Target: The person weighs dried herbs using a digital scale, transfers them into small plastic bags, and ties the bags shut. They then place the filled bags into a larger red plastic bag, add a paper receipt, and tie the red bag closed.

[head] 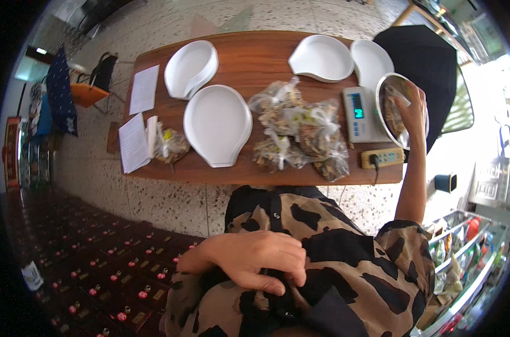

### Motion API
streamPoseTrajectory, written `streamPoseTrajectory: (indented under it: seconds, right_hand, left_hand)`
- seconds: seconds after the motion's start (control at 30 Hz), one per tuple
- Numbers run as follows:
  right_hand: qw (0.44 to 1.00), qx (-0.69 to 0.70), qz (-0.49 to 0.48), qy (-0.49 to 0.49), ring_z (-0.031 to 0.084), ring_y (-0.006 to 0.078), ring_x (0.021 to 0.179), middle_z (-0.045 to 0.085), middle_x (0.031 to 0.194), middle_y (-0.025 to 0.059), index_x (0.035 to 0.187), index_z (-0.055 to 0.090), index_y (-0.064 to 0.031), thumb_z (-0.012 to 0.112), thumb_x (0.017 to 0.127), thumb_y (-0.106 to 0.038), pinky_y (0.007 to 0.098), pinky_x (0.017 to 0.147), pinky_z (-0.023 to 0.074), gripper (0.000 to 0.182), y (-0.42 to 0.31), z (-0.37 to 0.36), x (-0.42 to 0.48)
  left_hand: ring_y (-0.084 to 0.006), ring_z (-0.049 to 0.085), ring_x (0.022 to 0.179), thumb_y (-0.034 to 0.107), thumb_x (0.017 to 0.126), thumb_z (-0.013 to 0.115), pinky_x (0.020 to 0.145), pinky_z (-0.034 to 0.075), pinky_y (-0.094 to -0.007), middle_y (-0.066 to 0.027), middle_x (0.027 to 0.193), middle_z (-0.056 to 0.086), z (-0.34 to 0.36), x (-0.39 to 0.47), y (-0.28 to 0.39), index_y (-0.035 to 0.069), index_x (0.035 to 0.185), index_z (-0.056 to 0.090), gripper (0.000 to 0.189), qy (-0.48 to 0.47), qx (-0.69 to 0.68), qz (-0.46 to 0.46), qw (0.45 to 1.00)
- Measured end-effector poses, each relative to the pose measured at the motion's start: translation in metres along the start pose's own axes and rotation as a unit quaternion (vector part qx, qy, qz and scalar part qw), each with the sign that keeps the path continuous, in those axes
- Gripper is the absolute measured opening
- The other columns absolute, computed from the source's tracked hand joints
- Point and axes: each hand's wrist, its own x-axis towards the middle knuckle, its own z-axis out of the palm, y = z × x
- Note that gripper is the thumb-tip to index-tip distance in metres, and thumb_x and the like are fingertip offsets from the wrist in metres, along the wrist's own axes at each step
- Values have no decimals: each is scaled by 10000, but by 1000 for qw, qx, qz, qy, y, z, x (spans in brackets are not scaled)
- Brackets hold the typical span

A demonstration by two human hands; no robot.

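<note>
My right hand [414, 107] reaches into a round metal pan [382, 90] on the digital scale [358, 122]; its fingers are at a clear plastic bag of dried brown pieces [393, 113], and their grip is partly hidden. The scale's display is lit. Against the front of my patterned shirt rests my left hand [265, 259], fingers curled, with no object visible in it. Several knotted clear bags of dried brown pieces [318, 130] lie left of the scale. Stacked white trays [217, 124] stand at the table's middle left, and another tied bag [172, 147] lies beyond them.
More white trays [322, 57] stand along the far side. Printed sheets [132, 143] and a white roll [152, 135] lie at the left end. A power strip [381, 158] with a black plug sits near the front edge. Dark drawers [111, 261] are at lower left.
</note>
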Motion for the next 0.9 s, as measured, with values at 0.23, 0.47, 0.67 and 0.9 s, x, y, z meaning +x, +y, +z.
streamPoseTrajectory:
  seconds: [0.23, 0.47, 0.67, 0.9]
  right_hand:
    - [935, 262, -214, -105, 552, 290, 1043, 560, 1128, 146, 1146, 553, -48, 660, 722, -13, 366, 894, 454, 438, -195, 32, -50]
    - [870, 302, -253, -296, 585, 304, 955, 541, 1077, 131, 1178, 522, -101, 619, 773, -92, 395, 790, 511, 416, -270, 61, -147]
    - [913, 286, -113, -269, 590, 325, 825, 555, 924, 137, 1116, 564, -87, 592, 755, -63, 399, 727, 493, 362, -252, 45, -201]
    - [952, 258, 19, -160, 615, 243, 801, 606, 944, 121, 1041, 595, -35, 568, 782, -14, 325, 718, 507, 261, -184, 8, -205]
  left_hand:
    - [-164, 545, 817, 258, 850, 650, 710, 450, -298, -78, 922, 574, -45, -88, 8, 56, 994, 583, 257, 243, 124, -48, 961]
    - [-358, 357, 1227, 112, 766, 676, 1016, 328, -458, -155, 1340, 386, -133, -274, -68, 98, 1317, 435, 601, 489, 525, -432, 546]
    - [-355, 411, 1145, 96, 684, 721, 954, 381, -443, -115, 1278, 435, -156, -308, -76, 122, 1274, 486, 635, 380, 596, -427, 564]
    - [-356, 493, 963, -35, 707, 619, 834, 420, -430, -131, 1029, 502, -175, -307, -78, 51, 1043, 553, 352, 347, 647, -396, 551]
